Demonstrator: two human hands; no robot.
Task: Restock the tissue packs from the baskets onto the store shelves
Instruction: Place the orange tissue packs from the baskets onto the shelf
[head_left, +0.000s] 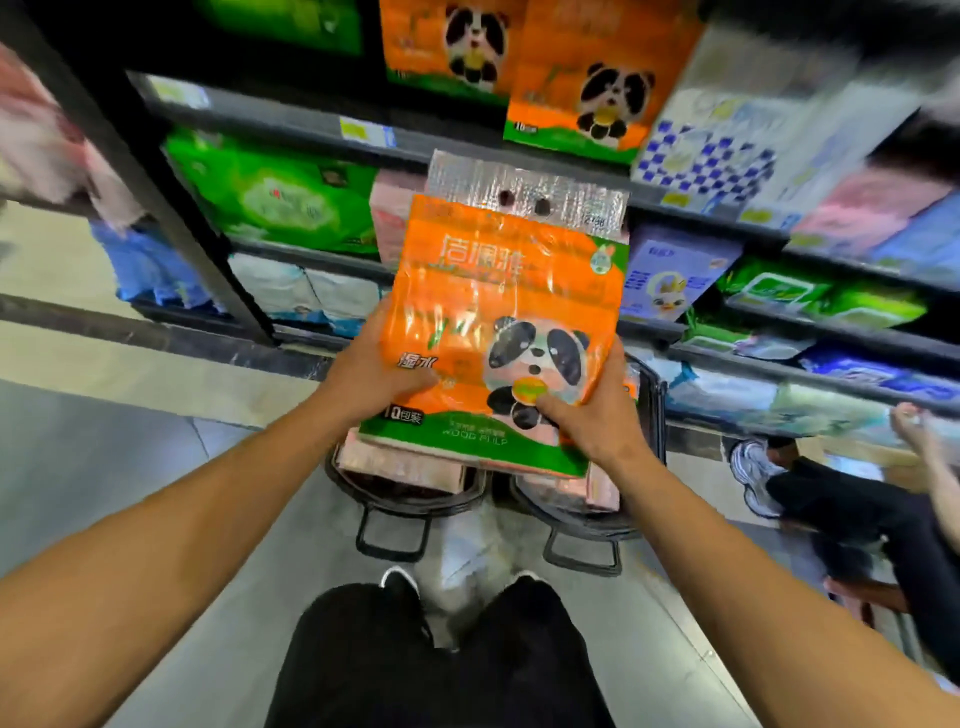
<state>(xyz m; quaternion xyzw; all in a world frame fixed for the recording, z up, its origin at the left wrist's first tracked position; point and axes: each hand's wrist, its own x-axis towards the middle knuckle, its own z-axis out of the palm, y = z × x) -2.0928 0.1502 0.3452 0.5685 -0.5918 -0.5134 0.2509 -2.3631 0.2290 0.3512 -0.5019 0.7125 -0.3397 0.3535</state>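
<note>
Your left hand and right hand grip the glossy orange panda-print tissue pack — fingers curled round its lower edges — seemingly above two dark baskets.

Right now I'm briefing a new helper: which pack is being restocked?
In front of the dark store shelves, above two black baskets on the floor, both hands hold it upright. It is the orange panda tissue pack with a silvery top strip; the left hand and right hand grip its lower sides.
</note>
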